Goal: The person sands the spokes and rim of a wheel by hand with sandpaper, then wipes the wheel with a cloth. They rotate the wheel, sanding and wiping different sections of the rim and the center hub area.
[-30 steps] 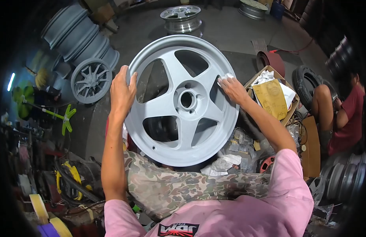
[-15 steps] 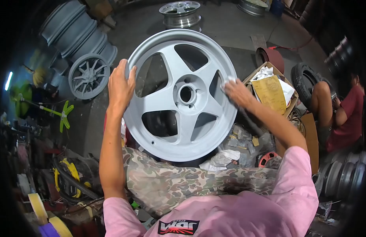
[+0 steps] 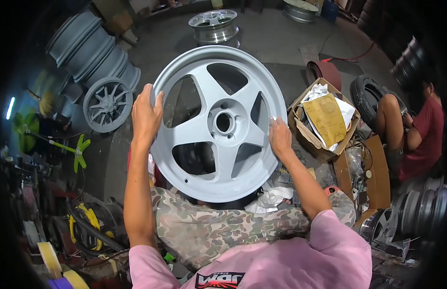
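A pale grey five-spoke car wheel rim is tilted up before me, above my camouflage-clad lap. My left hand grips its outer lip at the left, thumb on the inner side and fingers behind the edge. On the right inner face of the lip, my right hand is closed on a small whitish piece that looks like folded sandpaper, pressed to the metal. Most of that piece is hidden by the fingers. Crumpled white paper lies just below the rim.
An open cardboard box of papers stands to the right, beside a reddish-brown roll. Stacked grey rims are at the left, a polished rim ahead. A seated person is at far right, near a tyre.
My right hand has moved down along the right side of the lip, its elbow drawn in towards me. The left hand keeps its grip. The view has shifted slightly.
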